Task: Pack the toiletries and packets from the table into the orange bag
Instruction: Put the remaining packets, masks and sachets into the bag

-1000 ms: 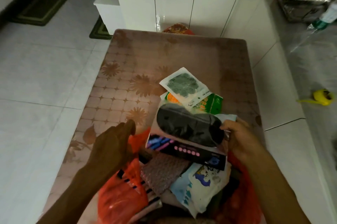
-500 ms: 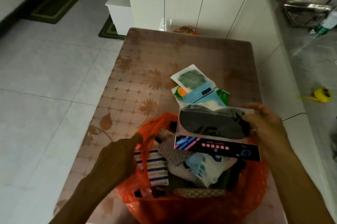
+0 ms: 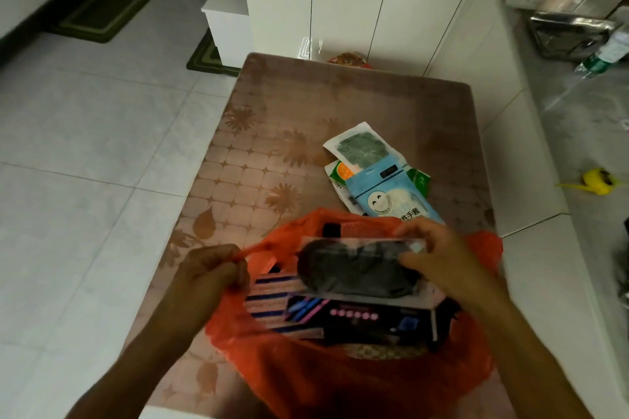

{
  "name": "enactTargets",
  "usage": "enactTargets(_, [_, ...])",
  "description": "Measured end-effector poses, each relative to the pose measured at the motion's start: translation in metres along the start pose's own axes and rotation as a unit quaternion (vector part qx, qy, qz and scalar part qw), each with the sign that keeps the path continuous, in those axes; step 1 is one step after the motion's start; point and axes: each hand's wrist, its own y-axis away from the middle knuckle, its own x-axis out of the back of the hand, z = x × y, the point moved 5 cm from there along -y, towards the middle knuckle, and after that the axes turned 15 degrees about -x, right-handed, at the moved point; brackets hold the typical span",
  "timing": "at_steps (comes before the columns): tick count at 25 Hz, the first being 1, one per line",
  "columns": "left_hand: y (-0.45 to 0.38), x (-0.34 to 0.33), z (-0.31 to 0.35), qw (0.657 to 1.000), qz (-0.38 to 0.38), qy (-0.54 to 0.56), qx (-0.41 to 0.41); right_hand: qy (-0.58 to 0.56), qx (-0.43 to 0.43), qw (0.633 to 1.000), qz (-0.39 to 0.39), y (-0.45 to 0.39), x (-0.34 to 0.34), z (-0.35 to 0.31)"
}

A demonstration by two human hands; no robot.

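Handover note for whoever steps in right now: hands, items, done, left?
Left hand: pinching the orange bag handle, holding the mouth open.
Right hand: gripping the eye-mask pack, which sits in the bag mouth on top of packed items.
Done: several items are in the bag.
Left: release the pack, then bag the blue glove packet, the white-green packet and the green packet under them on the table.

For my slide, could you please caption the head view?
Right hand lowers eye-mask packet into orange bag.
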Motion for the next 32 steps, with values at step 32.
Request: enactTargets(32, [-0.035, -0.063, 0.047, 0.991, -0.011, 0.131, -0.022, -0.190, 0.061, 0.964, 0.174, -0.098, 0.089, 0.023])
